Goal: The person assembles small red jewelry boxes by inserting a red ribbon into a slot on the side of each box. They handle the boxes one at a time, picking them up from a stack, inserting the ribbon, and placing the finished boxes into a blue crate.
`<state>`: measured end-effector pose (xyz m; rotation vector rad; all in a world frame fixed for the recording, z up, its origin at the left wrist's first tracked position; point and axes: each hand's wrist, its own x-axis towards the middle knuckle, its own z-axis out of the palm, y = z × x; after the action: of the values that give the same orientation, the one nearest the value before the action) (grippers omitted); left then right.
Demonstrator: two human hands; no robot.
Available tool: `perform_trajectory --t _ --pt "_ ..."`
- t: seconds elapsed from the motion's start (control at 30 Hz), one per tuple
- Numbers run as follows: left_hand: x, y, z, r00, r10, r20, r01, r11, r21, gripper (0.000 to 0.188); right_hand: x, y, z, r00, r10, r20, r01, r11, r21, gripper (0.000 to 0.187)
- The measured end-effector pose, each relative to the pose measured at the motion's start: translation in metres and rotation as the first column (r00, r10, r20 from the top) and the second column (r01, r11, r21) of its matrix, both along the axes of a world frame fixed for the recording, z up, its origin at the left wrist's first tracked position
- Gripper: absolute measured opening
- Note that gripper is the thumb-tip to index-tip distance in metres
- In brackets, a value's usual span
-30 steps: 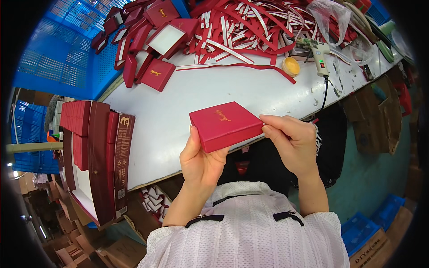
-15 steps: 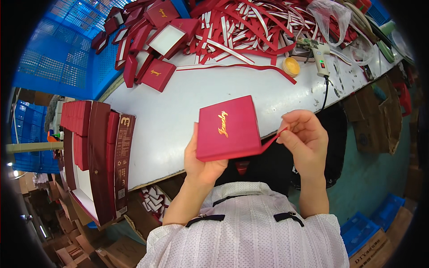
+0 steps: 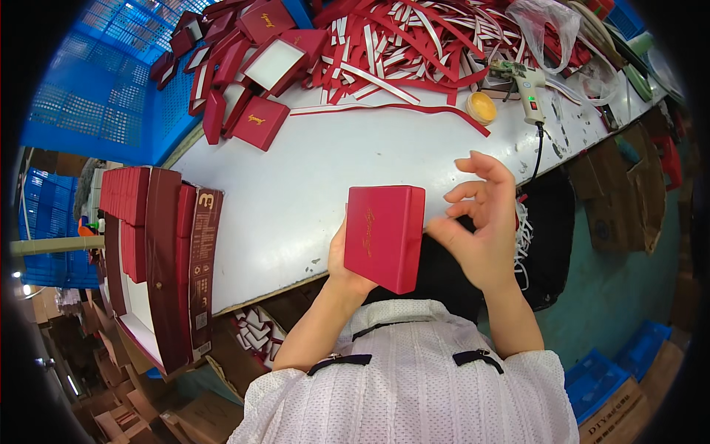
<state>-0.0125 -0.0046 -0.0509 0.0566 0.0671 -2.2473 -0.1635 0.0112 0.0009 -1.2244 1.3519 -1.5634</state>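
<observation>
A square red gift box (image 3: 386,240) with gold lettering on its face is tilted up in front of my chest. My left hand (image 3: 345,272) grips it from its left and lower side, and the box covers most of those fingers. On the other side is my right hand (image 3: 484,244), fingers spread and raised. Its thumb is near the box's right edge; whether it touches cannot be made out. No ribbon shows in that hand.
A white table (image 3: 296,177) lies ahead, with red and white ribbon strips (image 3: 384,55), loose red boxes (image 3: 259,122), an orange-yellow tub (image 3: 481,108) and a corded glue gun (image 3: 530,96). At left, a carton (image 3: 164,274) holds red boxes beside a blue crate (image 3: 96,96).
My right hand has let go of the red strip it pinched at the box's edge, and its fingers have spread. My left hand has turned the box and shifted it slightly right.
</observation>
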Motion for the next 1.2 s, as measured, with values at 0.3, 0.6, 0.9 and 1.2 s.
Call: perform_trajectory --t 0.3,0.6,0.9,1.2 --pt "0.015 -0.001 -0.021 0.569 0.325 0.756 -0.124 0.942 -0.312 0.046 0.019 0.017 -0.027 0.852 0.324 0.412 -0.439 0.87 0.224 0.014" --pt "0.065 -0.003 -0.015 0.208 0.595 0.776 0.374 0.685 -0.625 0.031 0.039 -0.02 -0.028 0.607 0.785 -0.122 -0.69 0.597 0.409 0.022" --pt "0.119 0.027 0.034 0.327 0.499 0.802 0.508 0.623 -0.595 0.008 0.033 -0.144 -0.07 0.724 0.156 -0.672 -0.238 0.971 -0.031 0.031" --pt "0.375 0.02 0.143 -0.706 0.582 0.402 -0.291 0.279 -0.915 0.016 0.023 -0.175 -0.089 0.412 0.116 -0.904 -0.217 0.976 0.026 0.019"
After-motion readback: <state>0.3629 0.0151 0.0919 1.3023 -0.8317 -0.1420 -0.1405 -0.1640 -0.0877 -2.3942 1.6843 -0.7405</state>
